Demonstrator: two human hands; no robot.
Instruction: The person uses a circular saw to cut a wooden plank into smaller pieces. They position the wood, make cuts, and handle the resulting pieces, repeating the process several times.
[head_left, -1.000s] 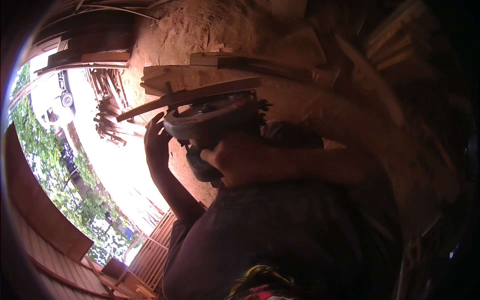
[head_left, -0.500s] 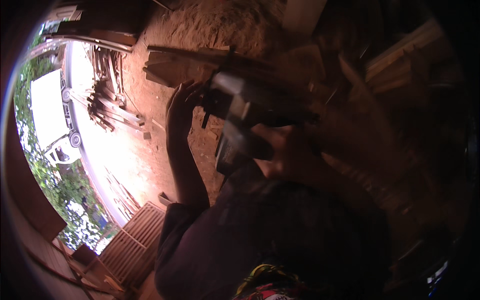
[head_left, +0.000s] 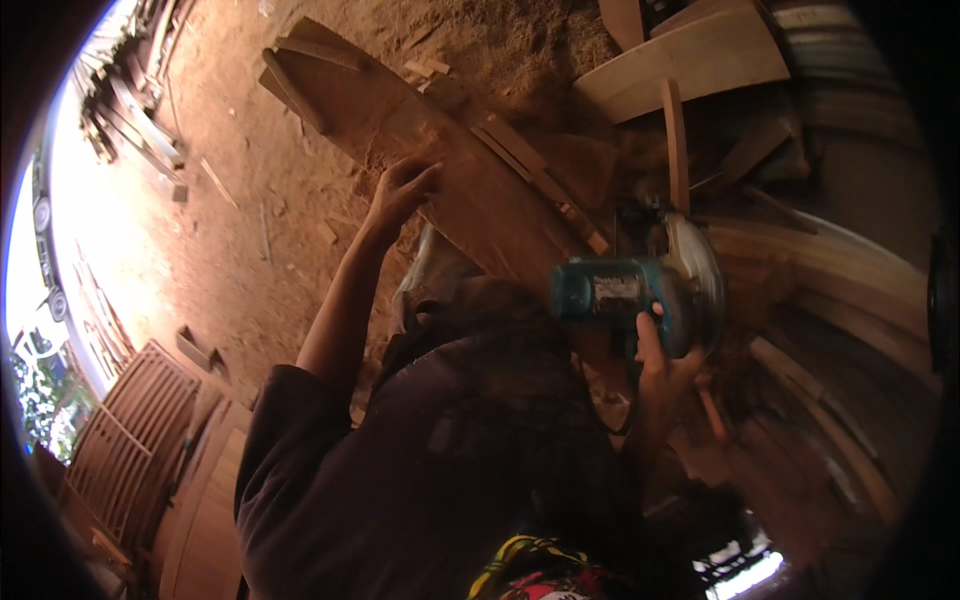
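Note:
In my right hand is a teal circular saw; my fingers wrap its rear handle. Its round pale guard faces right, and the saw is over the right end of a wide brown board. That board runs slantwise from the upper left toward the saw, with sawdust on it. My left hand rests at the board's near edge, fingers stretched over the wood and holding nothing that I can see. Whether the saw touches the board is hidden.
Narrow wood strips lie along the board's far side. Behind are a curved pale plank and an upright stick. Long timbers are stacked at right. A slatted wooden panel leans at lower left on the sandy floor.
The saw has moved right in my right hand, away from in front of my body. My left hand has left its place beside the saw and now lies on the board.

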